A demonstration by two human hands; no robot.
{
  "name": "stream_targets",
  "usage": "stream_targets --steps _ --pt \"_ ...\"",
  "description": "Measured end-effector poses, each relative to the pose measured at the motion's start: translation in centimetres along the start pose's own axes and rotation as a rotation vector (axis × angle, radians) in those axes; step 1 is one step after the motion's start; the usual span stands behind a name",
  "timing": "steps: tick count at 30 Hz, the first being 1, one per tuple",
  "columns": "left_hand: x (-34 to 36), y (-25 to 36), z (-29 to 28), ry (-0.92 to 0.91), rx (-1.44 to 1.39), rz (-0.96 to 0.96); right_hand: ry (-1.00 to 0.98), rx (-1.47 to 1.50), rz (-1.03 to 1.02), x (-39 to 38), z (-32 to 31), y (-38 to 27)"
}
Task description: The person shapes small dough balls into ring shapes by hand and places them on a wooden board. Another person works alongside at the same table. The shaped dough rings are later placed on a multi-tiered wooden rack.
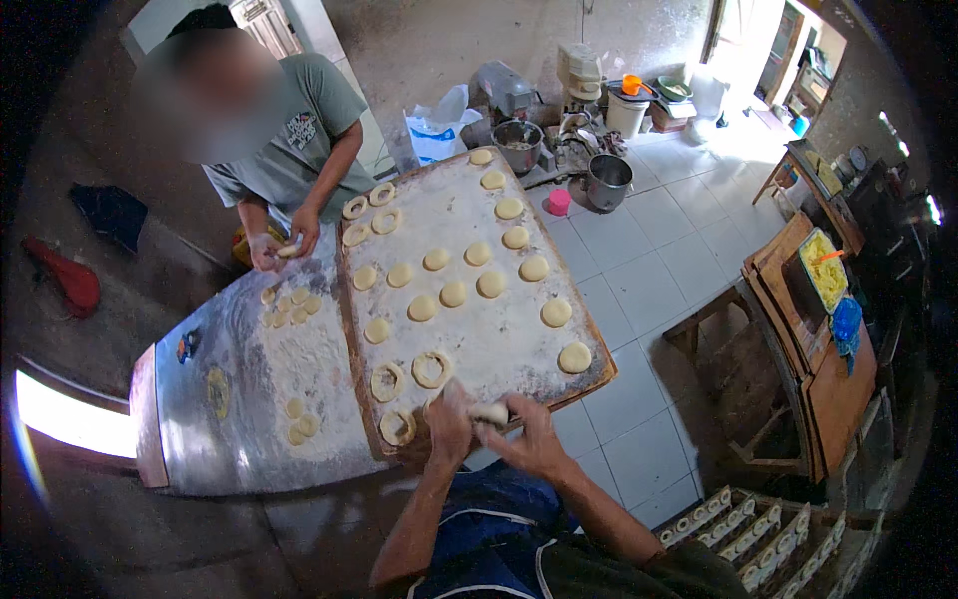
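A pale piece of dough [488,412] is between my two hands at the near edge of the floured board [469,349]. My right hand [524,431] has its fingers closed on it; my left hand [449,424] is right beside it, fingers blurred by motion. Flattened dough rounds [453,294] lie spread over the board. Several dough rings [432,356] sit near my left hand and at the far left corner. Left of the board, small dough pieces [299,304] rest on a floured metal table [190,419].
A co-worker [329,140] stands at the far left, both hands on dough. Metal pots [609,185], a mixer [507,88] and a pink container [559,200] are on the tiled floor behind. A wooden table [828,419] with a yellow tray stands right; racks of rings [758,539] sit lower right.
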State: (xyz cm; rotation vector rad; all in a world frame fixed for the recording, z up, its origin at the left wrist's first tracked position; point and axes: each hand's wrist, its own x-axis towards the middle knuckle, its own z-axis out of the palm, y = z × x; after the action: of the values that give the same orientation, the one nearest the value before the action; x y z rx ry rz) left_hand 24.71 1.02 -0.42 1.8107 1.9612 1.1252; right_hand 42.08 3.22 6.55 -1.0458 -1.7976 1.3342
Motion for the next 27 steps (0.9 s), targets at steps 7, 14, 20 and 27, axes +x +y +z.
stream_targets --steps 7,14,20,27 --pt "3.9 3.1 -1.5 -0.155 0.200 -0.090 0.217 -0.610 0.031 -0.2 -3.6 -0.1" --pt "3.4 1.1 -1.9 -0.297 0.083 -0.003 0.384 -0.983 -0.148 3.3 -6.1 4.3" --pt "2.2 2.2 -3.9 -0.293 0.142 0.030 0.198 -0.931 0.164 4.2 -8.6 5.2" --pt "-4.0 -3.7 -13.1 0.136 -0.160 0.033 0.055 -0.247 0.072 6.7 -1.0 -1.5"
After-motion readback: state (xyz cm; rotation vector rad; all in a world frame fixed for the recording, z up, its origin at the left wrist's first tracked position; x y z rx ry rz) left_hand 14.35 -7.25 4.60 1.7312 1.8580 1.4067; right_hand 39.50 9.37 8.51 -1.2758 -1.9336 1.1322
